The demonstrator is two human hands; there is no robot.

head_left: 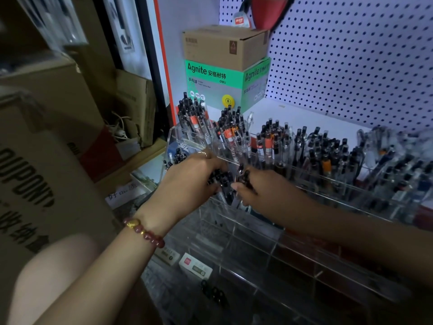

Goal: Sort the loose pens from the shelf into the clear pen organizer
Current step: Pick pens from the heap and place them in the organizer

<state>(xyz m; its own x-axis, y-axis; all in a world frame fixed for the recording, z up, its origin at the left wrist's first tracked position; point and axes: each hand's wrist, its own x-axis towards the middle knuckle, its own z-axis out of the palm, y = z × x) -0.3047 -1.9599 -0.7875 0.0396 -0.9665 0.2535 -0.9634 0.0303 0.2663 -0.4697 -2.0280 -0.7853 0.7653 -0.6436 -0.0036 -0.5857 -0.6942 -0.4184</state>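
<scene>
Head-camera view of a shop shelf. At the centre of the frame, the left hand [194,177], a beaded bracelet [144,233] on its wrist, has its fingers [208,158] curled round a bundle of pens [222,181]. The right hand [255,187], just beside it, pinches a pen or two at the bundle's edge. Both hover over a compartment of the clear pen organizer [269,242], whose rear tiers, centre and right, are packed with upright pens. The pens look light, stiff and smooth, likely to slide against each other. Gripping mid-barrel, below the black caps, should keep the bundle together.
</scene>
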